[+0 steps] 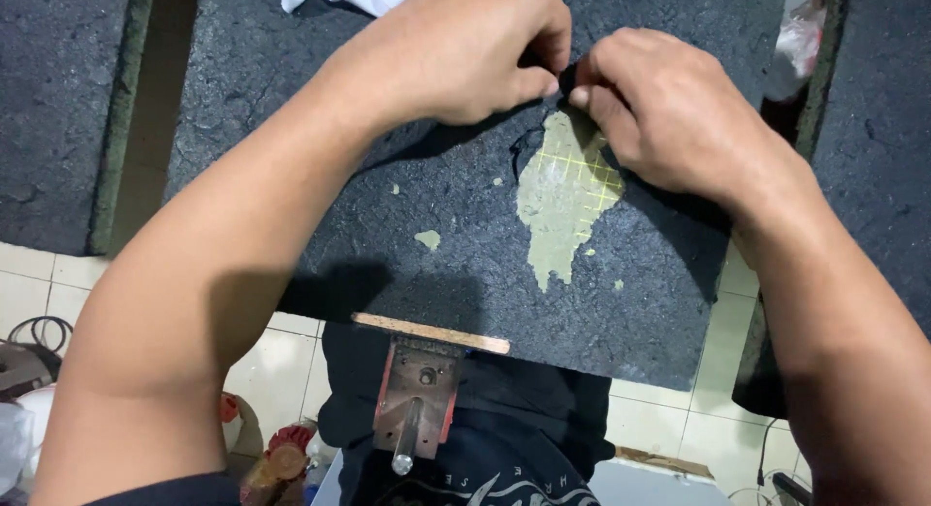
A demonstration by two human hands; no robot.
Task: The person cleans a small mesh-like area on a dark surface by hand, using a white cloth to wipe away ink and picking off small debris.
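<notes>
The small dark piece (565, 78) is sitting at the upper centre of the frame, pinched between both hands just above a greenish worn patch (562, 191). The left hand (456, 50) and right hand (669, 109) are each closing fingertips on it, thumbs nearly touching. It is looking light, thin and probably pliable, best gripped at its edges. Under it a rough black padded board (465, 244) is spreading across the middle; pale floor tiles (291, 370) are showing below.
</notes>
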